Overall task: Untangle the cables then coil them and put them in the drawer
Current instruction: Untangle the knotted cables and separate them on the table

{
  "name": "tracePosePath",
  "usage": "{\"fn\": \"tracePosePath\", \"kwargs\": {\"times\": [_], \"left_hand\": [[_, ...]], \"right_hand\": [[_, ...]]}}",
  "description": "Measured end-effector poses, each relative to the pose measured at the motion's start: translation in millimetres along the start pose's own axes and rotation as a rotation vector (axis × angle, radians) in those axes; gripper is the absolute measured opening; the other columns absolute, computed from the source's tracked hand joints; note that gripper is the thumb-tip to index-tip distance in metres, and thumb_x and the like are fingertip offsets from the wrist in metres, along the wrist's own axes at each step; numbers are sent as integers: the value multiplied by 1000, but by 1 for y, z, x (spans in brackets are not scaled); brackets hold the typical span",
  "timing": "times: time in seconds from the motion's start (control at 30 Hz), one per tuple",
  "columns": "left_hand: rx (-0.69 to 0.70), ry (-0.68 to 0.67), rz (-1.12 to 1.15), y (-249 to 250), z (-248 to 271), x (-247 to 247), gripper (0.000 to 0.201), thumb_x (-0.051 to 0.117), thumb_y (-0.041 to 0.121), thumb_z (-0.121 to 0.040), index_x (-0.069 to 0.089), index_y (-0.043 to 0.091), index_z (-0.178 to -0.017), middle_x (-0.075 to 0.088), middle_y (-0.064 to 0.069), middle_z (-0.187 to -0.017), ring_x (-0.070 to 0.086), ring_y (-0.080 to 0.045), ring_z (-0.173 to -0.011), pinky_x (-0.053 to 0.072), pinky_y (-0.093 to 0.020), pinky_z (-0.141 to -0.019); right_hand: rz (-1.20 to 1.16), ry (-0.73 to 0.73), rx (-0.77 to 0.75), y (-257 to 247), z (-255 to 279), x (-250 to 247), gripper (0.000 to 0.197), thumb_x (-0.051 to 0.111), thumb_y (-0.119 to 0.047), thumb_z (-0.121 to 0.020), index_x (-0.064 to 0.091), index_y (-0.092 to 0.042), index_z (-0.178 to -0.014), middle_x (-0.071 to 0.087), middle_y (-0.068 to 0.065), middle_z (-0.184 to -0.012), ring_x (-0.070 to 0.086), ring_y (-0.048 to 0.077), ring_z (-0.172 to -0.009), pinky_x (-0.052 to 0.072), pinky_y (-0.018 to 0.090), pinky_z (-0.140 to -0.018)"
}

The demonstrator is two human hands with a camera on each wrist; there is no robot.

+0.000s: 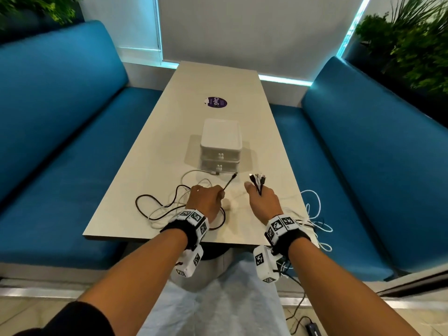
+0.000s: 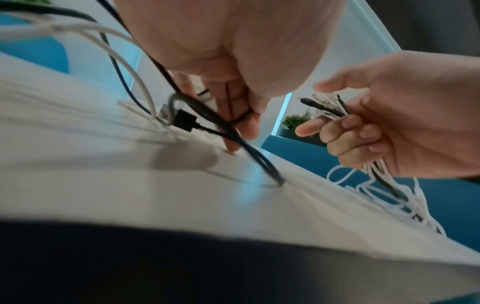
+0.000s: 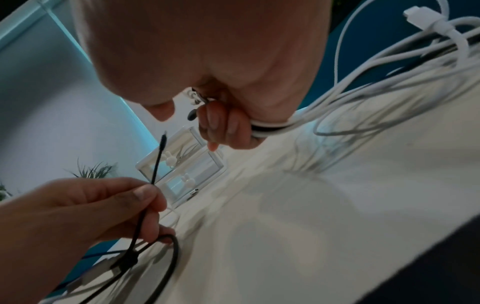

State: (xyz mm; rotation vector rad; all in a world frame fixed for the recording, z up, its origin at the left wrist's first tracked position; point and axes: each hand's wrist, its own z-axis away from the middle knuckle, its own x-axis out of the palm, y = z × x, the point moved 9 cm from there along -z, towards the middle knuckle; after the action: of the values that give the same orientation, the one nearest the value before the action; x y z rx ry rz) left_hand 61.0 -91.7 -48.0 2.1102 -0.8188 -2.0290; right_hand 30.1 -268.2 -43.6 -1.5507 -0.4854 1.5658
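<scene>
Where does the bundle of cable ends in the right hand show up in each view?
Head: the bundle of cable ends fans out of the right hand, right of centre, just before the white drawer unit.
Left wrist: right of centre, plugs pointing left.
Right wrist: top centre, plugs peeking from the fist.
Shared landmark: the left hand pinching a single black cable.

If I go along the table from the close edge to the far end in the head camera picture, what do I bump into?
Loose cables → left hand and right hand, side by side → white drawer box → round purple sticker → far edge of the table.
</scene>
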Motion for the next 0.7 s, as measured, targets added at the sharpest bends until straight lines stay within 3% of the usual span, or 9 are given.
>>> {"fn": "tracePosePath", "kwargs": {"times": [0.07,0.17,0.27,0.37,0.43,0.5,0.6,0.7], "left_hand": [[-37,-3,71,-5,-3,2,22,43,20,-94,64,24,-87,72,1,-78,64,-29,-84,44,-37,-90],[36,-13,135,10,0,6,22,46,22,-93,66,25,-86,71,1,-70,65,-25,-75,50,-35,-81],[102,-18,219,25,6,13,21,49,19,-96,70,20,-93,71,-1,-71,66,-22,-71,51,-31,-76],[149,-84,40,31,7,25,25,44,30,-101,68,25,-102,72,0,-85,63,-23,-91,40,-38,-91],[182,-114,-194,24,9,26,29,40,36,-102,67,27,-107,70,1,-99,53,-22,-109,25,-43,-102],[185,-144,-314,4,11,23,29,37,33,-103,65,29,-110,68,4,-106,48,-19,-116,15,-45,-106],[193,-163,-388,-24,13,14,26,36,33,-103,61,34,-111,65,8,-106,47,-18,-116,19,-43,-106],[212,-205,-405,-19,12,13,28,33,32,-103,59,32,-111,67,6,-103,49,-20,-112,22,-42,-104]], "right_hand": [[-48,-3,-18,-1,1,3,41,51,-58,-92,61,-19,-88,65,6,-89,58,27,-88,43,34,-79],[-61,-55,-74,-9,4,16,34,56,-52,-92,64,-19,-84,67,3,-82,61,24,-83,45,34,-76],[4,-79,-134,-17,7,27,28,51,-36,-98,68,-15,-91,71,8,-92,64,28,-91,43,31,-75],[153,-62,-146,-15,4,29,26,44,-28,-101,63,-10,-103,69,15,-102,62,35,-97,38,30,-73],[232,-22,-74,-1,-6,15,28,40,-27,-102,60,-8,-109,66,20,-108,60,39,-100,40,34,-74],[271,47,27,20,-14,-15,30,39,-25,-102,58,-6,-114,65,24,-111,60,41,-101,44,37,-77],[328,55,106,47,-20,-44,30,37,-26,-102,57,-6,-111,64,23,-110,60,38,-96,44,35,-75],[334,6,70,46,-16,-37,29,36,-27,-103,55,-6,-109,63,22,-107,60,38,-94,44,35,-75]]}}
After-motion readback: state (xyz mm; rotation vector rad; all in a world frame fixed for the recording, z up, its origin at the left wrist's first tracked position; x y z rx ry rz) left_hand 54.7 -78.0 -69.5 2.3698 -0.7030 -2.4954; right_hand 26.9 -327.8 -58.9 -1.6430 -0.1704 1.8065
